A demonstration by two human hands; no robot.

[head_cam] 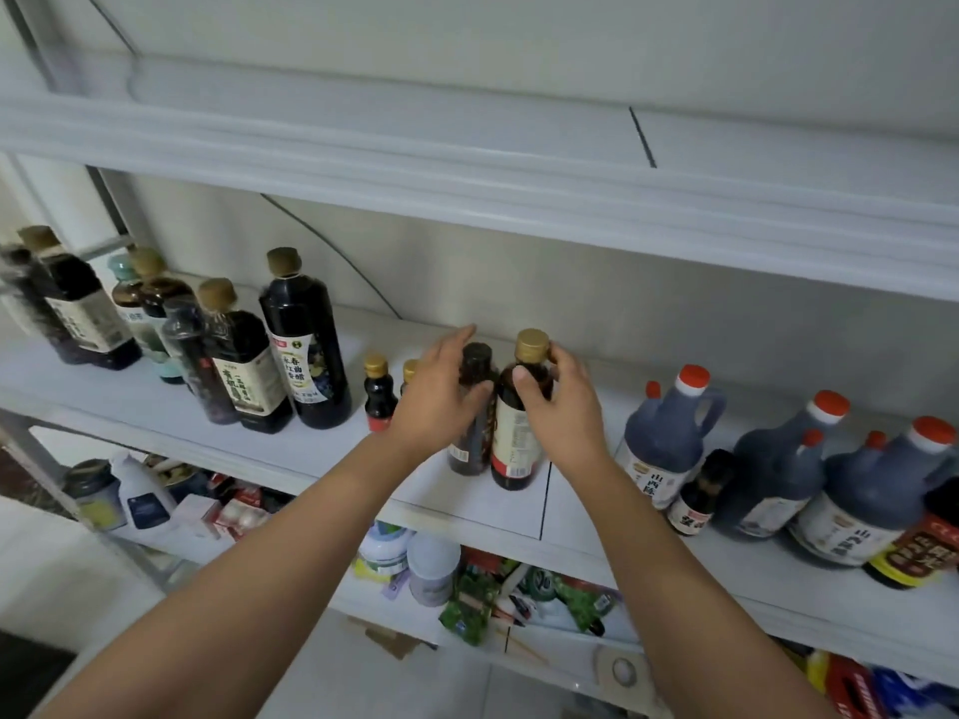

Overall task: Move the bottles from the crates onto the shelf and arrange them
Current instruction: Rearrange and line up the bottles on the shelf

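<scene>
On the middle white shelf [155, 407], the left hand [441, 397] grips a black-capped bottle [475, 407] and the right hand [560, 402] grips a gold-capped bottle [519, 433]; both stand upright and touching. Their labels are blurred. Jugs with red caps [669, 433] carry Chinese characters.

You face a pale, plain wall [519, 33] with a thin dark curved line [332, 246] running down it behind the white shelving unit [363, 142]. At your lower left a grey metal upright [31, 459] slants beside the unit, and the floor [62, 578] there looks light, possibly tiled, though blur hides detail. Light is soft and even.
</scene>
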